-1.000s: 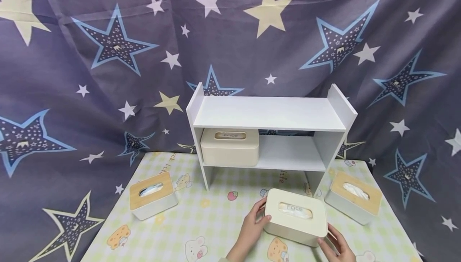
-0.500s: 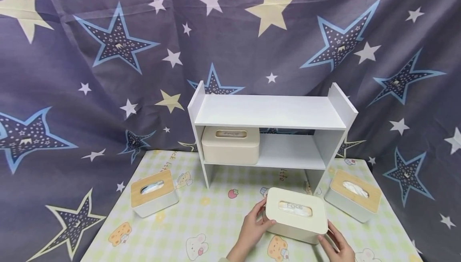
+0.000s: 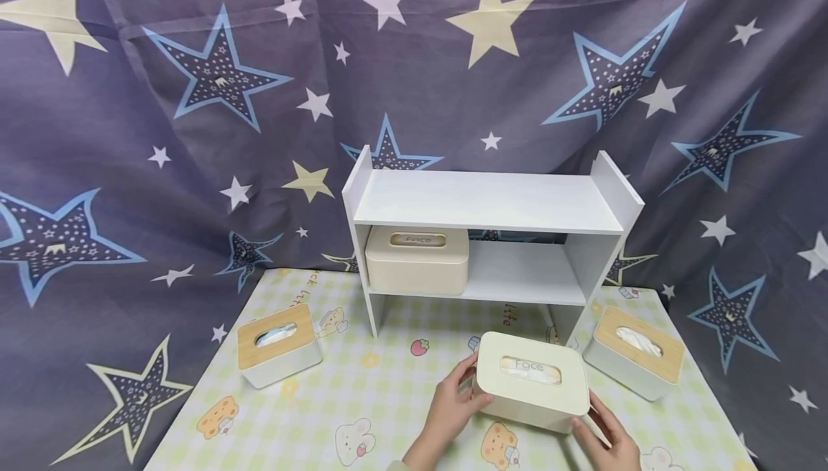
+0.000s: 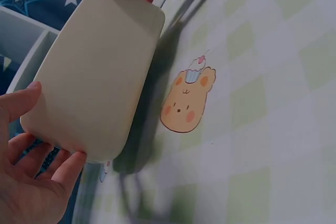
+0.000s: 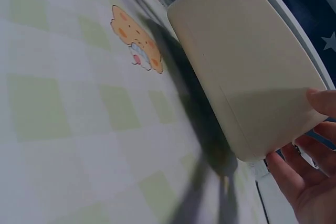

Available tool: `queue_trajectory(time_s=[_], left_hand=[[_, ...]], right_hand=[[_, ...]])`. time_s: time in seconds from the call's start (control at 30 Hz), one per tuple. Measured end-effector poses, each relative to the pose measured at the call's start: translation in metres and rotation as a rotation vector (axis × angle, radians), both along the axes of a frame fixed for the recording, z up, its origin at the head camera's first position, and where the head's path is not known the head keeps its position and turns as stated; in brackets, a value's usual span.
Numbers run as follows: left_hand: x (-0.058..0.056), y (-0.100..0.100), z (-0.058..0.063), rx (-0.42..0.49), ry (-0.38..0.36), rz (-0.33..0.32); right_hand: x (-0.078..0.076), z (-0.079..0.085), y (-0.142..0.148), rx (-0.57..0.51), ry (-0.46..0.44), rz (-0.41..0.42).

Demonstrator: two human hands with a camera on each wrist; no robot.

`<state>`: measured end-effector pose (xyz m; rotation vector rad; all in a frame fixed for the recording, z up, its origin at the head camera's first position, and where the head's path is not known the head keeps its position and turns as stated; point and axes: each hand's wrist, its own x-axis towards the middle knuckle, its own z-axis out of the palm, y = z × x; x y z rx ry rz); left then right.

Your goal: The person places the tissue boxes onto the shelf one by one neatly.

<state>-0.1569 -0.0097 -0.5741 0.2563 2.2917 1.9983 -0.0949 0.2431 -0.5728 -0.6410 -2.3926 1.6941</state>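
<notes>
The shelf (image 3: 527,270) bears one box (image 3: 417,273); left hand (image 3: 448,408) and right hand (image 3: 611,441) grip a second box (image 3: 527,395), seemingly aloft, not yet shelved.

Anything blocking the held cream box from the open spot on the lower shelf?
Nothing visible stands between the held cream box and the bare right part of the lower shelf. The other cream box fills the left part, the right panel bounds the gap, and the top board sits above it.

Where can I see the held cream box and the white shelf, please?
Held cream box (image 3: 532,391), head view: lid, just below its slot.
White shelf (image 3: 488,201), head view: middle of top board.
</notes>
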Motion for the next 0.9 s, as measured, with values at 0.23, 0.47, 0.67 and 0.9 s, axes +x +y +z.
queue_trajectory(time_s=[0.23,0.47,0.67,0.9], left_hand=[[0.0,-0.003,0.007,0.016,0.02,-0.011],[-0.001,-0.005,0.016,0.023,0.036,-0.009],[0.0,-0.004,0.022,0.045,0.06,-0.011],[0.001,-0.004,0.033,0.048,0.081,-0.015]], right_hand=[[0.0,0.007,-0.002,-0.026,0.082,0.01],[-0.001,0.012,-0.004,-0.007,0.175,0.022],[-0.002,0.021,-0.003,0.007,0.196,0.009],[-0.002,0.032,-0.004,0.032,0.258,-0.003]])
